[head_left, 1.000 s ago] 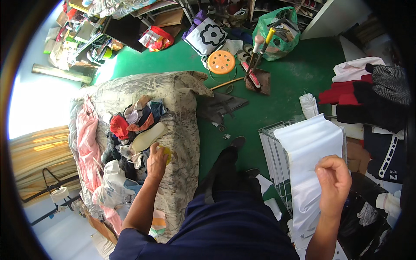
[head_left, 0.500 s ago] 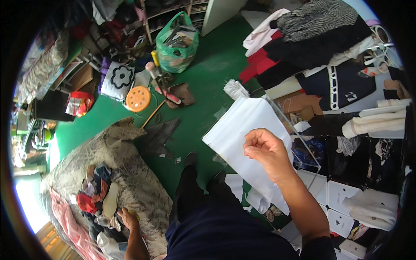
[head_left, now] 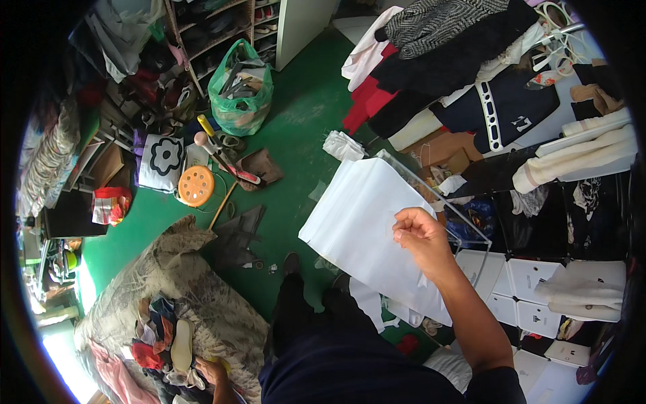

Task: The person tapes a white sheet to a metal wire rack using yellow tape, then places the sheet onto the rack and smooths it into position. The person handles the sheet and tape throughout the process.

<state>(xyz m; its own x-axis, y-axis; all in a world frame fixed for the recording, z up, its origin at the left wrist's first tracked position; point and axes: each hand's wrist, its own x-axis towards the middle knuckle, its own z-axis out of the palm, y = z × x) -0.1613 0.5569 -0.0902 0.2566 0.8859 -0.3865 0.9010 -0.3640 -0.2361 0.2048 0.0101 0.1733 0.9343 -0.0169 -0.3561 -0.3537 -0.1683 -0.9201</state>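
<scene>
My right hand hovers over a white sheet-covered board. Its fingers curl in and the thumb meets the forefinger; whatever may be pinched there is too small to make out. Low at the left, my left hand rests at the edge of a heap of small cloth pieces, with a bit of yellow beside it. Its fingers are partly hidden. In that heap lie a pale insole and a red cloth. The heap sits on a patterned grey-brown cover.
A clear-edged frame borders the board. Folded clothes and white storage boxes fill the right side. On the green floor stand an orange stool, a dustpan and a green plastic bag; a shoe rack is behind.
The view has shifted, so the floor things sit further left. My left hand has moved lower, against the cloth heap. My right hand keeps its pinched shape above the board.
</scene>
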